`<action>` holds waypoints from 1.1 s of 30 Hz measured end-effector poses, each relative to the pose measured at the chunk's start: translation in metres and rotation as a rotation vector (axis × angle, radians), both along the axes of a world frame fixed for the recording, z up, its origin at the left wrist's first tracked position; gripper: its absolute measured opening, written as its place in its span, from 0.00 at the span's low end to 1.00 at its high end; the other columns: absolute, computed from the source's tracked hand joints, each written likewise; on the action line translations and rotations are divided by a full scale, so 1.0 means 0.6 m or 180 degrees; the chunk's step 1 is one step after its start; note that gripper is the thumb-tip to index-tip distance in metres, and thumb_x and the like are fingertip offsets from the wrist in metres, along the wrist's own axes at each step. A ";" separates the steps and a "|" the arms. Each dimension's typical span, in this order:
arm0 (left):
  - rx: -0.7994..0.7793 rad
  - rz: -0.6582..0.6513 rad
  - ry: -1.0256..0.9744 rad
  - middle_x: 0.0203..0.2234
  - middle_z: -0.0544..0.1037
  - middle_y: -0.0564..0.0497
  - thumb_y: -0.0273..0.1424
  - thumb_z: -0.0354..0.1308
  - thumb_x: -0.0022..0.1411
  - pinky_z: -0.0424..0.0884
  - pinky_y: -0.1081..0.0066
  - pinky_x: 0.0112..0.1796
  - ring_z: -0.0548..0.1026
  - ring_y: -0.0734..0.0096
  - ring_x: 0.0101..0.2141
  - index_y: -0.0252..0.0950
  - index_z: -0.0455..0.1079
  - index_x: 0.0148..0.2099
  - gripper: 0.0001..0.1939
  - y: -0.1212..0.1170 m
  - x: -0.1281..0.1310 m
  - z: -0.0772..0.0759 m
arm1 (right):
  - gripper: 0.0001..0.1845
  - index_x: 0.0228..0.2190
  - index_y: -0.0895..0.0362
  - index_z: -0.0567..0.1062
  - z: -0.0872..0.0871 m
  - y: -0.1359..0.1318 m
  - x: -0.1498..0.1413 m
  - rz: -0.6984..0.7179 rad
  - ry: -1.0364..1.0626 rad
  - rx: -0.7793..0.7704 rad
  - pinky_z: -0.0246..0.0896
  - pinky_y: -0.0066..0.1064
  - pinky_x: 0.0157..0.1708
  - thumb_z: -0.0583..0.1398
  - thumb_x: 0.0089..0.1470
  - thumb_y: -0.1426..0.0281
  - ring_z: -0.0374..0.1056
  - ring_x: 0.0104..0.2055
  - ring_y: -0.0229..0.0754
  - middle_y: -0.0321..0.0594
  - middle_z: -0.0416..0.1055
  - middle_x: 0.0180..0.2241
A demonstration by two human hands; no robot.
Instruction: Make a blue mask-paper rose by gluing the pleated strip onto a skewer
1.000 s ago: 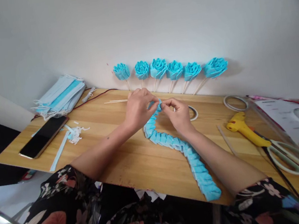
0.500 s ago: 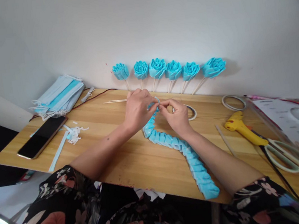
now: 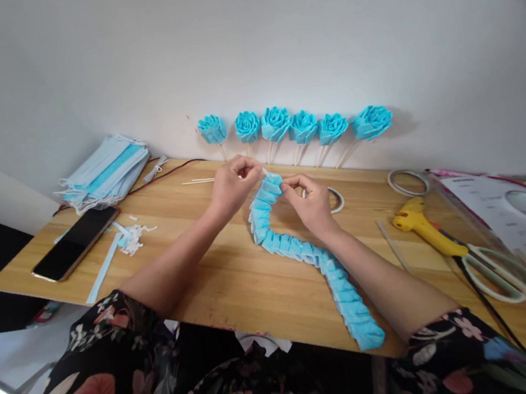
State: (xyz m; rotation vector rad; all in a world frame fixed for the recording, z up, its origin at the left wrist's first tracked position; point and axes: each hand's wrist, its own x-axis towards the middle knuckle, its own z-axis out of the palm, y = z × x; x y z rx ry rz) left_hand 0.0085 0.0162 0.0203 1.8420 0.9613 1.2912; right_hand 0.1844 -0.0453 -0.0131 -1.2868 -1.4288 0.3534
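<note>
A long pleated strip of blue mask fabric (image 3: 294, 245) curves across the wooden table, from between my hands down to the front edge. My right hand (image 3: 311, 202) pinches the side of its far end between thumb and fingertips. My left hand (image 3: 238, 184) is closed just left of that end, fingertips pressed together. A small whitish piece shows between those fingertips and the strip, too small to name. Behind my hands, several blue fabric roses (image 3: 276, 123) on thin sticks lean against the wall.
At left lie a stack of masks (image 3: 105, 170), a black phone (image 3: 75, 244) and cut scraps (image 3: 129, 238). On the right are a yellow glue gun (image 3: 424, 226), scissors (image 3: 501, 274) and a tape roll (image 3: 408, 182). Another tape roll (image 3: 336, 199) sits behind my right hand.
My left hand has drawn back to the left, away from my right fingertips. The strip's far end now shows fully between the hands. My right hand has barely moved.
</note>
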 end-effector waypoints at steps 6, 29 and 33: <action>-0.0171 0.0692 -0.0391 0.27 0.74 0.53 0.35 0.59 0.58 0.70 0.70 0.39 0.72 0.69 0.34 0.37 0.69 0.30 0.08 0.012 -0.081 0.051 | 0.11 0.27 0.54 0.79 -0.015 0.015 0.014 0.0060 0.0268 -0.0129 0.69 0.34 0.40 0.62 0.55 0.62 0.75 0.34 0.43 0.37 0.80 0.29; 0.0088 0.2131 0.2932 0.31 0.78 0.44 0.41 0.47 0.65 0.67 0.63 0.41 0.75 0.57 0.37 0.37 0.75 0.30 0.21 -0.113 -0.436 -0.072 | 0.22 0.59 0.42 0.72 0.149 -0.078 0.119 -0.0467 -0.1338 0.0205 0.64 0.59 0.63 0.59 0.65 0.64 0.69 0.63 0.57 0.33 0.73 0.61; 0.0283 0.2125 0.2755 0.35 0.79 0.43 0.37 0.52 0.62 0.68 0.61 0.46 0.76 0.53 0.42 0.37 0.78 0.36 0.14 -0.099 -0.445 -0.081 | 0.23 0.59 0.34 0.74 0.126 -0.159 0.147 -0.0824 -0.1421 -0.0220 0.66 0.68 0.57 0.60 0.63 0.56 0.74 0.55 0.65 0.30 0.75 0.58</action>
